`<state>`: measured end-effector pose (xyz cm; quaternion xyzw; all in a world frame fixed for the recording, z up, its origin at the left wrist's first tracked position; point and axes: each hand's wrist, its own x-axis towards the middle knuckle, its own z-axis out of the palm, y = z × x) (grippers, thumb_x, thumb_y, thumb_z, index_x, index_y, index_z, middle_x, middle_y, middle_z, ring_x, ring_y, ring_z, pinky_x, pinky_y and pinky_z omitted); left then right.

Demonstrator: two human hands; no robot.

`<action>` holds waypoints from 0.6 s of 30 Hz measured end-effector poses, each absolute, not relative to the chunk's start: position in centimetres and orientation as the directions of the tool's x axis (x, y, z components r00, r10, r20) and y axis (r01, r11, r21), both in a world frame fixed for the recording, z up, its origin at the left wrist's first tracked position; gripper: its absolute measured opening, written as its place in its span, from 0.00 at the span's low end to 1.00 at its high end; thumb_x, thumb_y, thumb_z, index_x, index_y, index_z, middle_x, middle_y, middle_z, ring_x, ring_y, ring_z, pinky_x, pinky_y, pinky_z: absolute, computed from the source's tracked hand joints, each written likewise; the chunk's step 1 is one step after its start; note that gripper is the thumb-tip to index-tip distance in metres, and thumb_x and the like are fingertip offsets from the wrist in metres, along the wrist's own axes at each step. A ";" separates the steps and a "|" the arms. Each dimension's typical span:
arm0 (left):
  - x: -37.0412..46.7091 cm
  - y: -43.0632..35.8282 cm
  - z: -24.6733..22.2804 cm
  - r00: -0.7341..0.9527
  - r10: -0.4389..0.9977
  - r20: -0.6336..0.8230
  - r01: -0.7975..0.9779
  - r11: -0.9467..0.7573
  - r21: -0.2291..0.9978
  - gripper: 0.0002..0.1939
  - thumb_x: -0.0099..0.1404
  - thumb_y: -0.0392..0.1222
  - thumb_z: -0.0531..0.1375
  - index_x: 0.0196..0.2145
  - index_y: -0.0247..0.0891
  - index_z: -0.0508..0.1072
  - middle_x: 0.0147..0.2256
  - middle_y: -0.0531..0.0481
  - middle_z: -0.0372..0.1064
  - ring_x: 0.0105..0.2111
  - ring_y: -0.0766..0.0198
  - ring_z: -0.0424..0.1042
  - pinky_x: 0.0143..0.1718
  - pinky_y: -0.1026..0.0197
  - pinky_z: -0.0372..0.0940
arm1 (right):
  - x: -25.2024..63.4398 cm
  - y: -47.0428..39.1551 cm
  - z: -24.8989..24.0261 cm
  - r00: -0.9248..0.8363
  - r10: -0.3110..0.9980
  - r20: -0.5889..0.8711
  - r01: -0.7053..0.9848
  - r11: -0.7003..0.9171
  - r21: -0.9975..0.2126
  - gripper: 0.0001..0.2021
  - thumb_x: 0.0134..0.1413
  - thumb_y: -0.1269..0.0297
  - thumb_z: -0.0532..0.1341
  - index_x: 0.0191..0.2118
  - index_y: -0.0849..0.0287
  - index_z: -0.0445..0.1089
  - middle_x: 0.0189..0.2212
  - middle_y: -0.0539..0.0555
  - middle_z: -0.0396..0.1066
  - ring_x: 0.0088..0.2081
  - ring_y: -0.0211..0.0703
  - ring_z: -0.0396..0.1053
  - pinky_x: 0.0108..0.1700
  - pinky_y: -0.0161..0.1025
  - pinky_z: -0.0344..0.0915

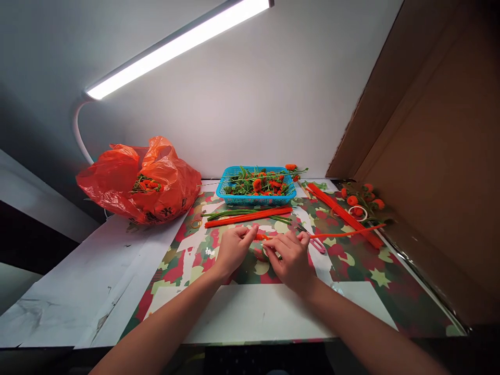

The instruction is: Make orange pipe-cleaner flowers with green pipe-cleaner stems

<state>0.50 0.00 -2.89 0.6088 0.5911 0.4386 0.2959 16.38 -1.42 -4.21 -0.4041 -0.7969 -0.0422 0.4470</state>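
Observation:
Between my two hands runs an orange pipe cleaner [344, 235], its long free end reaching out to the right. My left hand [237, 246] is closed on its near part, where a small coiled orange bit shows by the fingertips. My right hand [289, 255] pinches the same pipe cleaner just to the right, fingers bent. Behind the hands lie a bundle of orange pipe cleaners [248, 217] and several green pipe cleaners [226, 213]. Pink-handled scissors [318, 245] rest beside my right hand, partly hidden by it.
A blue basket [255, 200] of orange flowers with green stems stands at the back. On the left sits a red plastic bag [172, 182] under a lamp [183, 49]. To the right are another orange bundle [344, 213], more flowers [352, 200], a white ring [366, 212] and a cardboard wall [429, 156].

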 end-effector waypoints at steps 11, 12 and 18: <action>0.5 -0.2 -2.6 -0.166 0.967 0.193 0.409 -0.111 0.906 0.25 0.60 0.56 0.55 0.14 0.37 0.57 0.17 0.56 0.46 0.20 0.69 0.46 0.23 0.63 0.42 | 16.1 -1.8 -4.4 -0.189 0.677 0.711 0.734 0.579 -0.356 0.10 0.59 0.62 0.56 0.45 0.57 0.68 0.29 0.50 0.74 0.32 0.42 0.67 0.41 0.43 0.46; 0.6 -0.2 -2.6 -0.166 0.965 0.203 0.422 -0.116 0.899 0.25 0.60 0.56 0.55 0.14 0.37 0.56 0.17 0.56 0.46 0.20 0.69 0.46 0.23 0.63 0.42 | 16.1 -1.7 -4.4 -0.183 0.687 0.703 0.739 0.568 -0.363 0.10 0.59 0.63 0.56 0.45 0.57 0.68 0.29 0.50 0.74 0.32 0.42 0.67 0.41 0.43 0.46; 0.8 -0.3 -2.8 -0.170 0.957 0.234 0.477 -0.128 0.870 0.26 0.61 0.57 0.54 0.15 0.38 0.51 0.17 0.57 0.43 0.20 0.69 0.45 0.23 0.63 0.42 | 16.0 -1.9 -4.1 -0.191 0.719 0.668 0.688 0.583 -0.431 0.08 0.61 0.68 0.54 0.39 0.55 0.72 0.35 0.51 0.77 0.37 0.42 0.69 0.42 0.43 0.46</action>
